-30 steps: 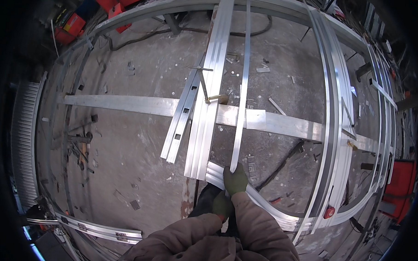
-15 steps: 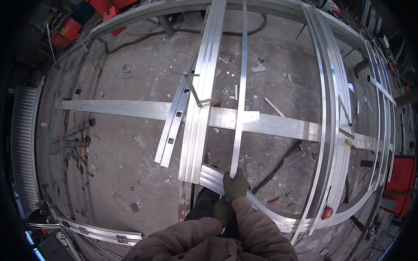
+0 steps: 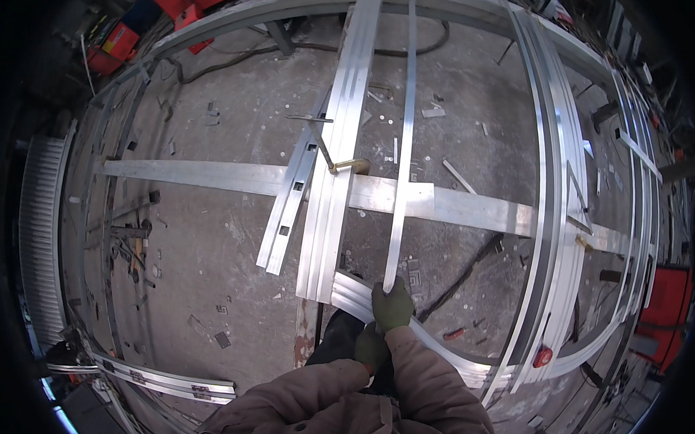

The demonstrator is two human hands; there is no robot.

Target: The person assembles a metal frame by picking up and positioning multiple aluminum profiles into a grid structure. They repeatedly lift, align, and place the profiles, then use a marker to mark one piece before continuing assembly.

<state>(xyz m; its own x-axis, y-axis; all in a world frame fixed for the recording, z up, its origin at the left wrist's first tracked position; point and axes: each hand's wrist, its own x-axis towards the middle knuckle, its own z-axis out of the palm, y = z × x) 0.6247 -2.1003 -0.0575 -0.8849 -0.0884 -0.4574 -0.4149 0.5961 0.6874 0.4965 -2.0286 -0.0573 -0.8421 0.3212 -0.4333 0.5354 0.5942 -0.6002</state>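
Head view: the narrow metal strip passes over the flat crossbar, its near end clamped in the right hand; whether the left hand grips, I cannot tell. A steady, untwisted hold should serve best.

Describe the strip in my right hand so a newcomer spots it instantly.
Find the flat metal bar crossing the scene from left to right. Right of the central ribbed profile, a silvery strip passes over that bar, its near end in the gloved right hand. It is far narrower than that profile.
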